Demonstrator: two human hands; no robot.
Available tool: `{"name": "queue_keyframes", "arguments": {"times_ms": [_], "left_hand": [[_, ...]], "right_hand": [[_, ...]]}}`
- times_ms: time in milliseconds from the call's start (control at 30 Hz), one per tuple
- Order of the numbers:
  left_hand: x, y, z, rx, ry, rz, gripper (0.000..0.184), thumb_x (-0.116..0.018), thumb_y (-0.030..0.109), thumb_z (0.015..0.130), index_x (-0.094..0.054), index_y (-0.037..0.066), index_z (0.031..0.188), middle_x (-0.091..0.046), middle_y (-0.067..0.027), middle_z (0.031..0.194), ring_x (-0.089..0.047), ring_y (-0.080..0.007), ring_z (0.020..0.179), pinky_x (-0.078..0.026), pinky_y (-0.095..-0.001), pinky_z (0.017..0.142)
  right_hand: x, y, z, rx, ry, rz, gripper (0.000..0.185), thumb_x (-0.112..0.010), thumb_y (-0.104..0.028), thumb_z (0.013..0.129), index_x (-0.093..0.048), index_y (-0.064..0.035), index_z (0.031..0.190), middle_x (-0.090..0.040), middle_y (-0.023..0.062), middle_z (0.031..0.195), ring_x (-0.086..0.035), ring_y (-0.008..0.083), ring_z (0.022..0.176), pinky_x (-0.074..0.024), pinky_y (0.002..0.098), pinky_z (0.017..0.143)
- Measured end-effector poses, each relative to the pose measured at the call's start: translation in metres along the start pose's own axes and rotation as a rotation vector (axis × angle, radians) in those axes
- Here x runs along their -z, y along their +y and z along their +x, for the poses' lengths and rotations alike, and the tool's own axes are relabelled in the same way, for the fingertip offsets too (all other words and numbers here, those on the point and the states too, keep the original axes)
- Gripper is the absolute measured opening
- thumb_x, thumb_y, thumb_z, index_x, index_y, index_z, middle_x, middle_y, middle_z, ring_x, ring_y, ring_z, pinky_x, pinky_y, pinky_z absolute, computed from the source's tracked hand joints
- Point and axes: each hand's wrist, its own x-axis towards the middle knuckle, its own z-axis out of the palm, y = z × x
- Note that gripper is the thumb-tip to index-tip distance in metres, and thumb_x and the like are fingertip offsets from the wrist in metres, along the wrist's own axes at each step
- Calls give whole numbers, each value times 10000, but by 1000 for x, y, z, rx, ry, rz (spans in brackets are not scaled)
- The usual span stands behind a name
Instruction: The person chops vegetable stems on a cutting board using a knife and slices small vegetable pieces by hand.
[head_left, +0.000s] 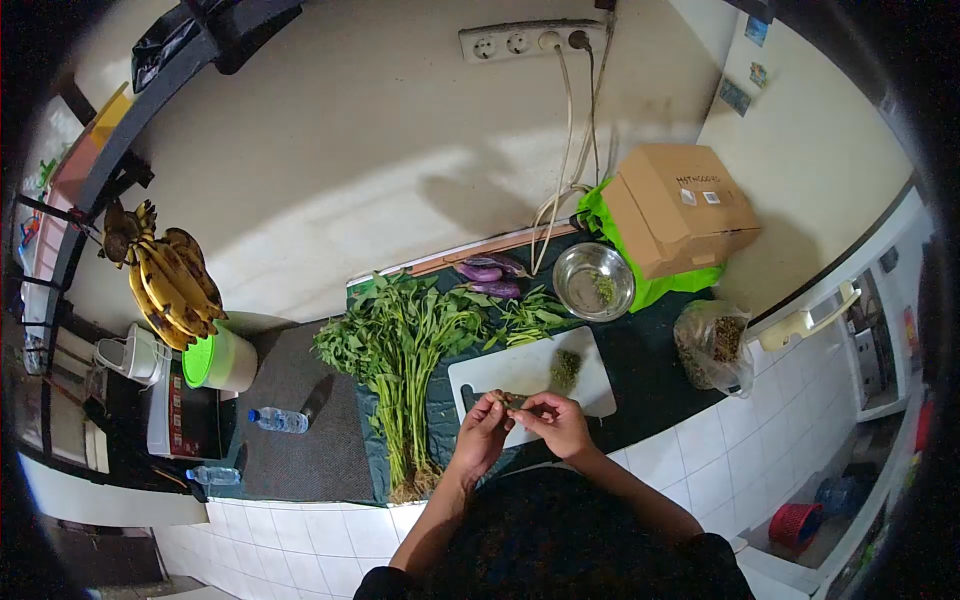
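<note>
Both hands meet over the near edge of a white cutting board. Thumb and fingers of my left hand are pinched on a small brownish piece, too small to name. My right hand pinches the same spot from the other side. On the board, just beyond my right hand, lies a small heap of fine green bits. Behind the board is a steel bowl with some green bits in it. A clear plastic bag of brownish-green stuff stands at the right.
Left of the board lies a big bunch of leafy greens with roots. Purple eggplants and loose green leaves are behind it. A cardboard box stands back right. Bananas hang at left, above a green-lidded tub and water bottle.
</note>
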Motion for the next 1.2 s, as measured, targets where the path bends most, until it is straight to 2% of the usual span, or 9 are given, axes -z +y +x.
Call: {"name": "queue_keyframes", "arguments": {"times_ms": [133, 267, 333, 467, 733, 900, 1033, 1133, 1200], "left_hand": [[-1, -1, -1, 48, 1, -79, 130, -539, 162, 991, -575, 102, 1100, -599, 11, 1027, -563, -105, 899, -433, -263, 789], [-6, -1, -2, 77, -7, -147, 164, -536, 159, 991, -549, 104, 1145, -596, -7, 1040, -572, -117, 903, -452, -265, 810], [-5, 0, -2, 83, -17, -165, 178, -539, 162, 990, -543, 107, 1159, -593, -13, 1047, -574, -120, 906, -456, -268, 819], [-8, 1, -3, 87, -20, -138, 230, -580, 134, 965, -525, 103, 1186, -580, -27, 1066, -555, -126, 935, -448, -271, 843], [-9, -6, -2, -34, -28, 22, 234, -630, 54, 918, -527, 72, 1127, -557, -14, 976, -533, -134, 895, -431, -275, 813], [1, -9, 1, -63, 43, 9, 82, -640, 63, 915, -587, 74, 977, -557, 6, 867, -542, -131, 805, -442, -271, 761], [4, -10, -1, -49, 65, 12, 43, -629, 85, 929, -595, 73, 952, -573, 4, 888, -548, -128, 814, -451, -264, 776], [4, -11, -1, -30, 58, 1, 53, -605, 107, 948, -599, 79, 994, -613, 1, 909, -573, -119, 840, -466, -262, 817], [4, -12, 0, 9, 54, 12, 57, -597, 122, 955, -594, 72, 984, -613, -4, 913, -573, -122, 850, -465, -265, 837]], "right_hand": [[1, 8, 0, -17, 76, -54, 165, -695, -133, 897, -608, -22, 982, -633, -9, 776, -571, 36, 664, -428, 199, 558], [4, 19, 1, -28, 63, -36, 173, -686, -146, 905, -601, -25, 995, -636, -2, 809, -586, 53, 691, -457, 205, 587], [4, 22, 2, -172, 71, 206, 142, -660, -85, 909, -587, -33, 1018, -602, 3, 895, -581, 91, 779, -488, 246, 697], [5, 24, 1, -188, 62, 373, 140, -649, -65, 909, -579, -48, 1028, -592, 2, 927, -582, 104, 820, -497, 264, 717], [3, 8, -2, -31, 74, 155, 179, -679, -103, 891, -598, -37, 1036, -607, -13, 905, -561, 65, 777, -477, 237, 671], [10, 17, -1, -23, 14, -23, 215, -676, -122, 896, -631, -16, 1077, -630, -8, 903, -550, 46, 745, -462, 218, 650], [12, 11, -3, -117, -27, -164, 209, -657, -132, 914, -620, -9, 1078, -632, 1, 898, -562, 51, 736, -465, 212, 645], [6, 14, -2, 5, -1, -6, 182, -627, -122, 934, -596, -2, 1067, -627, 14, 891, -575, 62, 729, -475, 216, 641], [5, 16, -2, -17, -6, 19, 172, -608, -108, 944, -579, 4, 1072, -621, 19, 880, -575, 72, 755, -483, 234, 681]]}}
